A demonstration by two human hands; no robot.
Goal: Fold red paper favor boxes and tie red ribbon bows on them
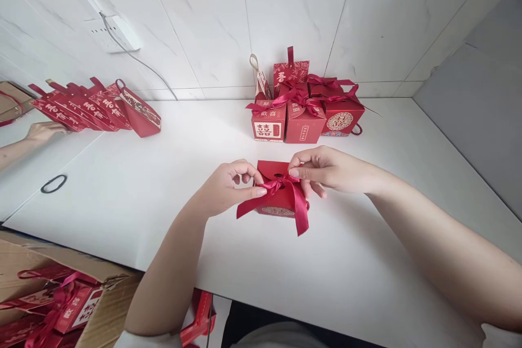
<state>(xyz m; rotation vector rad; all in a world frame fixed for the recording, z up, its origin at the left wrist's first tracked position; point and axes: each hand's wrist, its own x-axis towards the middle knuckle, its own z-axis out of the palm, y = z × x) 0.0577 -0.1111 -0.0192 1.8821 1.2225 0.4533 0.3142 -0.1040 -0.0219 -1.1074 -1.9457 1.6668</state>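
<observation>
A small red gift box with a pale round emblem stands on the white table in front of me. Red ribbon is tied over its top, with two tails hanging down the front. My left hand pinches the ribbon between thumb and forefinger at the left of the knot. At the knot's right, my right hand has thumb and forefinger closed on the ribbon too, its other fingers curled loosely beside the box. Part of the box's right side is hidden behind that hand.
Several finished-looking red boxes with bows stand by the tiled wall. Leaning red boxes line the left, where another person's hand touches them. A black ring lies on the table. A cardboard carton holds more boxes.
</observation>
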